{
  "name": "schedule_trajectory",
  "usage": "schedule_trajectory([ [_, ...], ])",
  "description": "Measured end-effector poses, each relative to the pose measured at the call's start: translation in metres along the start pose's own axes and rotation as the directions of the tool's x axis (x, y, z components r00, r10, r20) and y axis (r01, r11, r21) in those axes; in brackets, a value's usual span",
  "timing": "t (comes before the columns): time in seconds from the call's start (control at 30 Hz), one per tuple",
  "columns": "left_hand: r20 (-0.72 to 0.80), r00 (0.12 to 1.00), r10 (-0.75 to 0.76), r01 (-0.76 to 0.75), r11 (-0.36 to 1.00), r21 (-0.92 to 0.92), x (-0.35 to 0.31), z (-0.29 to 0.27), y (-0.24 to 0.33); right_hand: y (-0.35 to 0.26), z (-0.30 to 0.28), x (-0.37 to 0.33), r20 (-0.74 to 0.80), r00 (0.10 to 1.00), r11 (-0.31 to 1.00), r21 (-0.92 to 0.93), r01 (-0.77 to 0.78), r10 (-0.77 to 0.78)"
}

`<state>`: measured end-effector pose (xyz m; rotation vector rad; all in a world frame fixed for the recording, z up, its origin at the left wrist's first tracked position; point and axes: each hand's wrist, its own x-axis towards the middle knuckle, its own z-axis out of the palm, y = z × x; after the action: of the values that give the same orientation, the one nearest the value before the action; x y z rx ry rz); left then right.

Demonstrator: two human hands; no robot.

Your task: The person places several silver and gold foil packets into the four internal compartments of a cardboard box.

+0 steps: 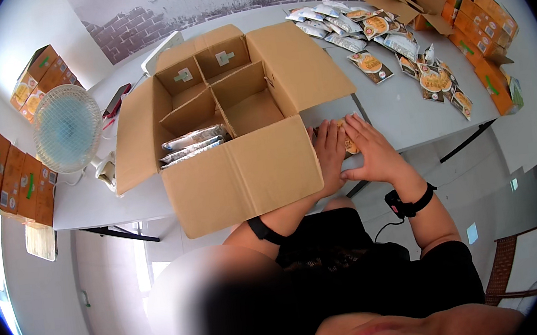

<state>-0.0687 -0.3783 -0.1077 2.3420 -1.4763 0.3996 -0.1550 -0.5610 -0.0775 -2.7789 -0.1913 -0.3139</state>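
Note:
Both hands rest side by side on a dark food packet with an orange picture (350,146), at the table edge just right of the open cardboard box (244,183). My left hand (331,156) lies along the packet's left side with fingers stretched out. Across its right side, my right hand (374,150) is spread, thumb reaching toward the left hand. Most of the packet is hidden under them. Dividers split the box into compartments. Several silvery packets (193,140) stand in its near left compartment; the others show bare cardboard.
Loose packets (369,66) and a pile of silvery ones (338,24) lie on the grey table (420,119). Orange cartons (476,28) stand at the far right, more orange cartons (14,178) at the left. A white fan (68,128) stands left of the box, whose flaps spread outward.

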Motion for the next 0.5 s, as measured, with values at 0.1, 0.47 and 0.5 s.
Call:
schedule_trajectory([
  [0.1, -0.029, 1.000, 0.005, -0.006, 0.999, -0.033, 0.001, 0.002, -0.002, 0.002, 0.001, 0.000, -0.010, 1.000, 1.000, -0.024, 0.010, -0.010],
  [0.47, 0.044, 0.999, -0.017, 0.018, 0.999, -0.030, 0.003, -0.004, 0.000, 0.002, 0.004, -0.004, -0.077, 0.996, 0.997, -0.073, 0.038, -0.044],
  [0.5, 0.022, 1.000, -0.013, 0.013, 1.000, -0.028, 0.002, -0.002, 0.002, 0.001, 0.005, -0.006, -0.079, 0.996, 0.997, -0.075, 0.034, -0.040],
])
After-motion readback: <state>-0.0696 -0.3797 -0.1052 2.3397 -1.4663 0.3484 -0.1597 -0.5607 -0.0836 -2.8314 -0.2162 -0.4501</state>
